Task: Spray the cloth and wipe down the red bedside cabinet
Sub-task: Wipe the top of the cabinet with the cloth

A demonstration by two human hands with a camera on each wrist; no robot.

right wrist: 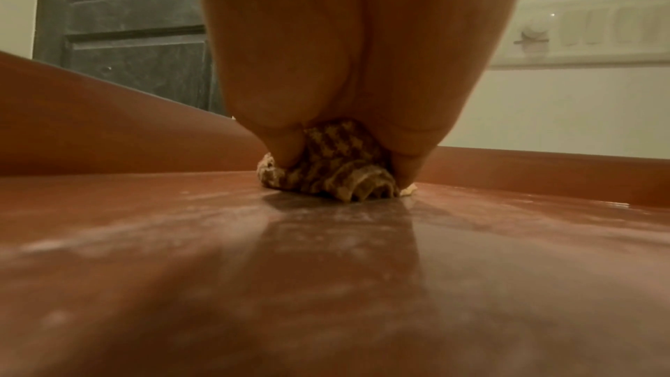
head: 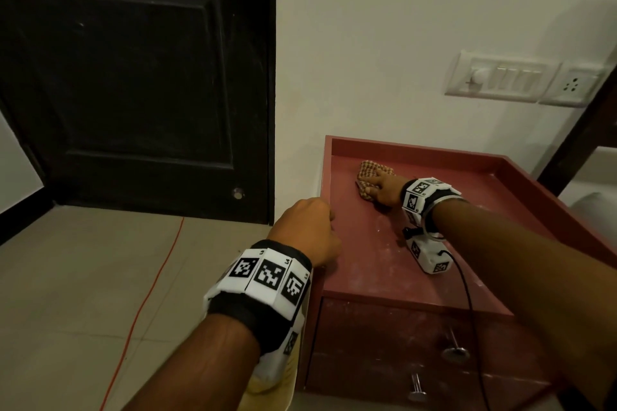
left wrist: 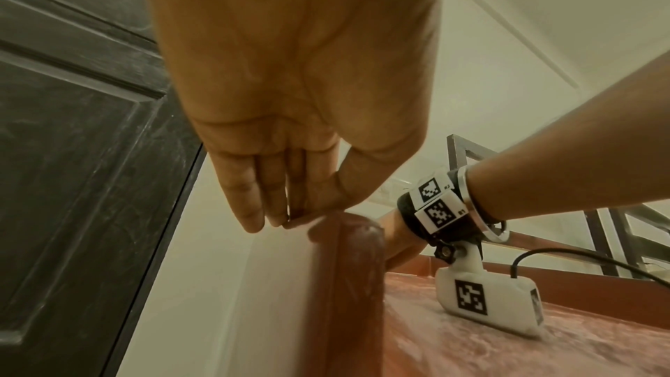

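The red bedside cabinet (head: 384, 264) has a raised rim and a dusty, streaked top (right wrist: 326, 268). A bunched brown-and-cream checked cloth (head: 369, 170) lies near the top's far left corner. My right hand (head: 384, 190) grips the cloth and presses it down. In the right wrist view the cloth (right wrist: 337, 159) bulges out between the thumb and the palm of that hand (right wrist: 362, 68). My left hand (head: 309, 230) holds nothing. Its straight fingertips (left wrist: 254, 220) rest on the cabinet's left rim (left wrist: 348, 283). No spray bottle is in view.
A black door (head: 133, 77) stands left of the cabinet, and an orange cable (head: 147, 284) runs over the tiled floor. A switch plate (head: 500, 80) is on the wall behind. Two metal drawer knobs (head: 454, 350) stick out in front. A dark bed frame (head: 581, 130) is at the right.
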